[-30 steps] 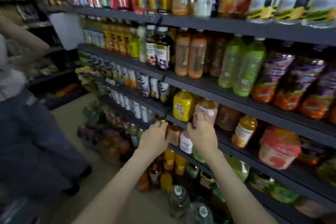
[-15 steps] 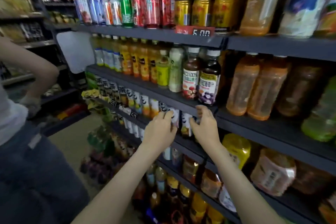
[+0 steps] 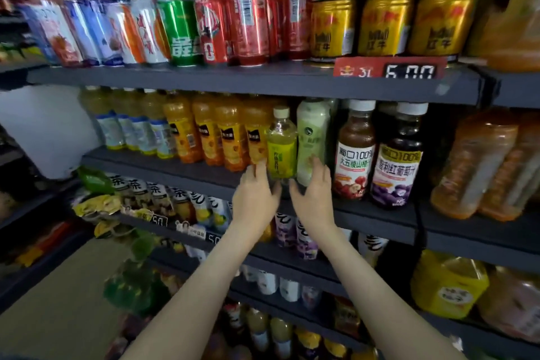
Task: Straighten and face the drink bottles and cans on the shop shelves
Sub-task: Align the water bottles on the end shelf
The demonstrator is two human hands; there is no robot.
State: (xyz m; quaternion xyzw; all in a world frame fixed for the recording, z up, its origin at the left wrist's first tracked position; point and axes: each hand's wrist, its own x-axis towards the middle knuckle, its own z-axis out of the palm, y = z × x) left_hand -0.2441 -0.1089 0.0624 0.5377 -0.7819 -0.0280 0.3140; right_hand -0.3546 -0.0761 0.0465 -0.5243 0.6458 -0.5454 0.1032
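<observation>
A small yellow-green bottle stands upright at the front of the second dark shelf, beside a pale green bottle. My left hand is raised just left of the yellow-green bottle's base, fingers straight, fingertips at its lower edge. My right hand is just right of it, fingers straight, fingertips against the pale green bottle's bottom. Neither hand grips anything. Orange juice bottles line up to the left, and two dark juice bottles stand to the right.
Red, green and gold cans fill the shelf above, over a red price tag. Large orange bottles sit at the right. Tea bottles and more drinks crowd the lower shelves. Floor shows at lower left.
Both hands rose from the lower shelves to the second shelf and opened on either side of the yellow-green bottle. The view tilted upward, and the person at the left left the frame.
</observation>
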